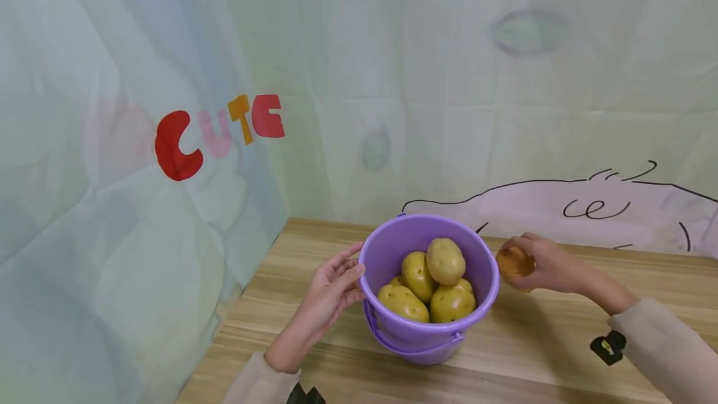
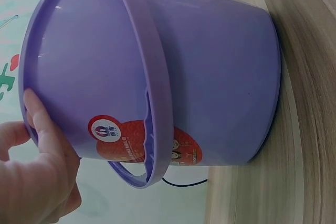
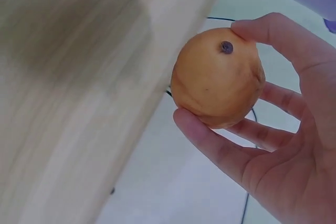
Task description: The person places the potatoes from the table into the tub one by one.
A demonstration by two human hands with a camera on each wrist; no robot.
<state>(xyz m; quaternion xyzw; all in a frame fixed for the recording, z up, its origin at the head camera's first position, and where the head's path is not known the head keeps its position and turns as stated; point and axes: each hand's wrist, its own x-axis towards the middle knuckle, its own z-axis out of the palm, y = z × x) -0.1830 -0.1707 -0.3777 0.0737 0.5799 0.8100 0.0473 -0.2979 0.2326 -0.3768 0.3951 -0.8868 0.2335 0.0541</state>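
A purple bucket stands upright on the wooden table with several yellow-brown potatoes inside. On the bucket's left side, my left hand grips the rim between thumb and fingers. The left wrist view shows these fingers at the rim of the bucket, whose handle hangs down. Just beyond the bucket's right edge, my right hand holds a round orange-brown fruit with a dark stem spot. Its thumb and fingertips pinch the fruit from opposite sides, off the tabletop.
The wooden table runs back to a printed cloth along the rear and left side. Coloured letters mark the left cloth. A red label is stuck on the bucket's outer wall.
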